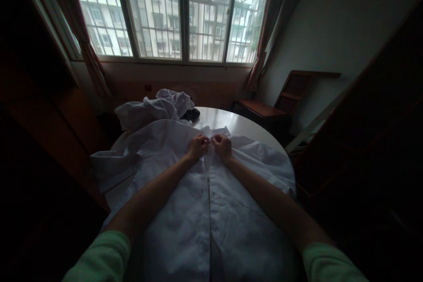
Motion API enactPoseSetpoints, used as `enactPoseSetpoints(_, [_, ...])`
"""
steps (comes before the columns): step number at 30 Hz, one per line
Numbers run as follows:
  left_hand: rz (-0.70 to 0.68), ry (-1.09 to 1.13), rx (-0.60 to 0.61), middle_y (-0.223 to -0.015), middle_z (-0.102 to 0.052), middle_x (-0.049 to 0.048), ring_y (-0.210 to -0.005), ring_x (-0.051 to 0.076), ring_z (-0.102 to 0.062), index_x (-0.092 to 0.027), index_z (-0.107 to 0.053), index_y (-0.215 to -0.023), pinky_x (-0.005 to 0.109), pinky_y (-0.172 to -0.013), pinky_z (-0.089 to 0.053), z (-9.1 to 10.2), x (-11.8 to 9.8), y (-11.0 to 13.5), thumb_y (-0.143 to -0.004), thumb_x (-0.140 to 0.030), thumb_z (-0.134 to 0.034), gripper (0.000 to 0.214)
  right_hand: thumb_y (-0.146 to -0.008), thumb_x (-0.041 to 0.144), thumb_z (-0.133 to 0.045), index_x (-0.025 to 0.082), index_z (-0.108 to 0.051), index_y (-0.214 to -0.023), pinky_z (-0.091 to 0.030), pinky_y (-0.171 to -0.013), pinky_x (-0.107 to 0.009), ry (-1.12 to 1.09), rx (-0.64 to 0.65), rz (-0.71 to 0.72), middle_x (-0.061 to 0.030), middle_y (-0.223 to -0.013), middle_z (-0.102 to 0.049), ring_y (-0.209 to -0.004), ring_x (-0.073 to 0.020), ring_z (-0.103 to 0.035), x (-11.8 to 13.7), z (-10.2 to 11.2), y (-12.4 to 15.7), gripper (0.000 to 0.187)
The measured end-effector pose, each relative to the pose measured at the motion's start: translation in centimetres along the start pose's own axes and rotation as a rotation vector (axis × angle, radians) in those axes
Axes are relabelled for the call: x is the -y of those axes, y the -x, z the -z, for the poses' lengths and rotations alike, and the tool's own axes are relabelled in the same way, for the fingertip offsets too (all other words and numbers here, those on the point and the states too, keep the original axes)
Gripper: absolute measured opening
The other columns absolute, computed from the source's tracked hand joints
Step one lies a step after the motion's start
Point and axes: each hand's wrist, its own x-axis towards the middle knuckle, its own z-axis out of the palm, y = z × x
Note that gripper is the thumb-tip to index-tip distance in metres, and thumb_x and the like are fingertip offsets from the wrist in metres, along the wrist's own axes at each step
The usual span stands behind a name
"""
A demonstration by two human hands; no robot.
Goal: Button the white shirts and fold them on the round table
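Note:
A white button-up shirt (pixel 175 185) lies spread over the round table, its collar at the far end and its front opening running toward me. At the top of that opening, just below the collar, my left hand (pixel 198 146) pinches the left front edge. Close beside it, my right hand (pixel 221 146) pinches the right front edge, fingertips nearly touching those of the left. Any button between the fingers is too small to make out. The sleeves spread out to both sides.
The white round table (pixel 228 120) shows at the back. A heap of white cloth (pixel 155 105) and a dark patterned item (pixel 191 115) lie at its far left. Behind right stands a wooden chair (pixel 264 108). A barred window (pixel 185 17) with tied curtains (pixel 90 61) is ahead.

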Motion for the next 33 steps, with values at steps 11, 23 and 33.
enactPoseSetpoints(11, [0.007,0.02,-0.001,-0.074,-0.056,0.0015,-0.061,0.008,-0.05,-0.015,-0.069,-0.079,0.019,-0.058,-0.038,0.16,0.13,0.05,-0.072,-0.017,-0.059,0.013,-0.073,0.023,-0.058,0.014,-0.066,-0.075,-0.042,-0.066,-0.024,0.162,0.131,0.051,-0.0062,-0.077,-0.066,-0.069,-0.0154,-0.058,0.25,0.4,0.17,0.012])
enactPoseSetpoints(23, [0.0,-0.041,0.032,-0.076,-0.055,0.0013,-0.059,0.008,-0.049,-0.017,-0.069,-0.081,0.019,-0.055,-0.037,0.23,0.18,0.13,-0.073,-0.017,-0.056,0.015,-0.074,0.025,-0.058,0.016,-0.067,-0.077,-0.041,-0.066,-0.023,0.21,0.153,0.076,-0.0048,-0.077,-0.065,-0.069,-0.0142,-0.058,0.38,0.51,0.31,0.013])
enactPoseSetpoints(33, [-0.011,-0.072,0.045,-0.076,-0.055,0.001,-0.061,0.008,-0.05,-0.019,-0.07,-0.081,0.019,-0.058,-0.039,0.02,0.47,0.16,-0.073,-0.019,-0.055,0.016,-0.069,0.021,-0.057,0.017,-0.062,-0.076,-0.039,-0.063,-0.022,0.277,0.198,0.078,-0.0032,-0.078,-0.062,-0.069,-0.0134,-0.055,0.58,0.57,0.45,0.009])
